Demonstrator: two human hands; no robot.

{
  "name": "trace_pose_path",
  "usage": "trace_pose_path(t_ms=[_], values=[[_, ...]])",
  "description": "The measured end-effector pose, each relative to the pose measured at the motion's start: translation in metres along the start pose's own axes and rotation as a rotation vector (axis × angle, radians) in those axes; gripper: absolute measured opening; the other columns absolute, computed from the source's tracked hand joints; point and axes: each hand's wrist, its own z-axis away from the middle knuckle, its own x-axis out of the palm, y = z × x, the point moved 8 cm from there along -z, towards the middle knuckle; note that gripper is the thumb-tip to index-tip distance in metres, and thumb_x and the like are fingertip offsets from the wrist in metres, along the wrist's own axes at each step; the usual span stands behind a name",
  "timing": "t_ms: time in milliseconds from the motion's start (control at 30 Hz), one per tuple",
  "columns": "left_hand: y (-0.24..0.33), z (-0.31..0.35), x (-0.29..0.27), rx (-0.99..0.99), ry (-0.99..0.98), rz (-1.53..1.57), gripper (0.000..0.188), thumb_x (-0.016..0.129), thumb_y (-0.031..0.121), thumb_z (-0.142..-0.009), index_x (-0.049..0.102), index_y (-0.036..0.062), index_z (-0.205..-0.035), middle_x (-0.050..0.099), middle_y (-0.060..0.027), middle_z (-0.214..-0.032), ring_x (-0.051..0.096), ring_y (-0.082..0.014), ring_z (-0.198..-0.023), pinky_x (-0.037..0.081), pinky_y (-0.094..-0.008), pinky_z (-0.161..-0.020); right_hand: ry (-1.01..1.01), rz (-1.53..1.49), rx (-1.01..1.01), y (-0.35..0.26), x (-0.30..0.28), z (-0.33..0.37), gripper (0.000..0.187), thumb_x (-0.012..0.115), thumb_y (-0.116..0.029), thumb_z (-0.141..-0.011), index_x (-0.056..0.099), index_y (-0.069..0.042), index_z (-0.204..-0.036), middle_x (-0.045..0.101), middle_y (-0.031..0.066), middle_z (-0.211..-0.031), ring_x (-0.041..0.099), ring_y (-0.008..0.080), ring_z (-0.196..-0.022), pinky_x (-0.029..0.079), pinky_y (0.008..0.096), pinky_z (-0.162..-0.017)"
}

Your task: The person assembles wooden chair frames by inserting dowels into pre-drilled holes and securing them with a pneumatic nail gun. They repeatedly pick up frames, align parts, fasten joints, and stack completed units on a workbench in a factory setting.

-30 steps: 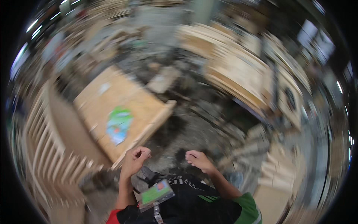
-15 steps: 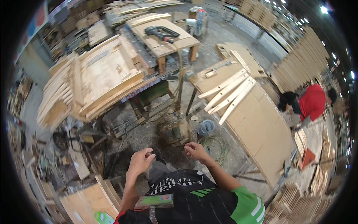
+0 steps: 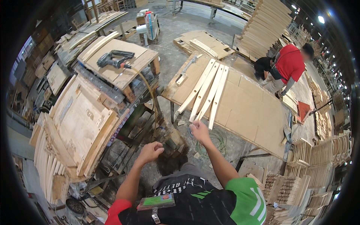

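Note:
My left hand (image 3: 151, 152) is held in front of my body with its fingers curled in and nothing visible in them. Farther forward, my right hand (image 3: 200, 132) reaches up to the near ends of several pale wooden strips (image 3: 204, 92), its fingers loosely bent and apart. In the picture it meets the strip ends; whether it touches them I cannot tell. The strips have drilled holes and lie fanned out on a cardboard-covered table (image 3: 243, 108). A metal tool (image 3: 186, 69), perhaps a clamp, lies at that table's left end.
At left, a nail gun (image 3: 115, 59) with an orange hose rests on a small wooden stand (image 3: 140, 69). Below it stands a bench with a wooden panel frame (image 3: 80, 116) and curved slats. A coiled hose (image 3: 212, 144) lies on the floor. A person in red (image 3: 290, 62) bends at the right.
My view has turned right, bringing the cardboard-covered table closer to the middle. My right hand has moved forward to the strip ends; my left hand is also raised slightly.

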Motion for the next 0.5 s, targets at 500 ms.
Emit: trace_pose_path(t_ms=[500], values=[[0.087, -0.295, 0.054, -0.04, 0.047, -0.452, 0.061, 0.078, 0.03, -0.09, 0.053, 0.0016, -0.138, 0.072, -0.0267, -0.121, 0.069, -0.0456, -0.116, 0.055, -0.0545, -0.098, -0.041, 0.75, 0.096, -0.052, -0.004, -0.133, 0.076, 0.073, -0.025, -0.089, 0.039, 0.003, -0.152, 0.076, 0.0242, -0.11, 0.077, 0.0371, -0.1, 0.062, 0.0472, -0.083]])
